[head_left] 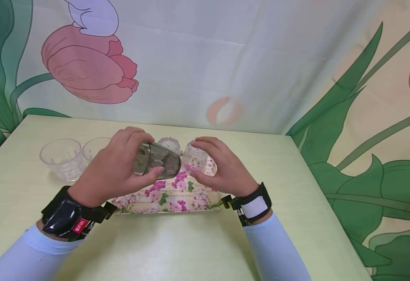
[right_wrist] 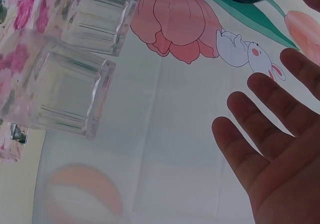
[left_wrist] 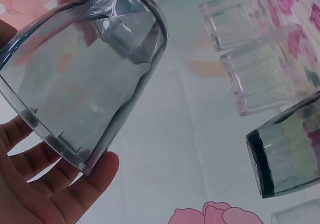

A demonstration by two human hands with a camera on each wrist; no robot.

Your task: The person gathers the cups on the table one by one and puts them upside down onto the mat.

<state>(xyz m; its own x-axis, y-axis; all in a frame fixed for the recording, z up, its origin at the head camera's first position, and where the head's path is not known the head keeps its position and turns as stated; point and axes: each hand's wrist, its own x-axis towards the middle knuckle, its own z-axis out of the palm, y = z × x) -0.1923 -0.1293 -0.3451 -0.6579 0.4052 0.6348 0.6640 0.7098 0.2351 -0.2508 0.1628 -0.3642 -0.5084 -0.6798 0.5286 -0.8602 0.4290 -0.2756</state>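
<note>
My left hand (head_left: 110, 168) grips a grey tinted drinking glass (head_left: 166, 160), tilted on its side with its base toward the right. In the left wrist view, fingers curl around the rim end of this glass (left_wrist: 80, 83). Opposite its base, my right hand (head_left: 222, 168) is held with fingers spread and nothing in them; the right wrist view shows the same hand (right_wrist: 280, 149) apart from the glass. Beyond the hands, two clear glasses (head_left: 169, 143) (head_left: 195, 157) stand upside down on a flowered tray (head_left: 176, 197). Another grey glass (left_wrist: 290, 149) stands upside down beside them in the left wrist view.
Two clear glasses (head_left: 61, 158) (head_left: 94, 147) stand upright on the pale table (head_left: 148, 246), left of the tray; my left hand partly hides one. Behind the table hangs a cloth (head_left: 197, 62) printed with flowers.
</note>
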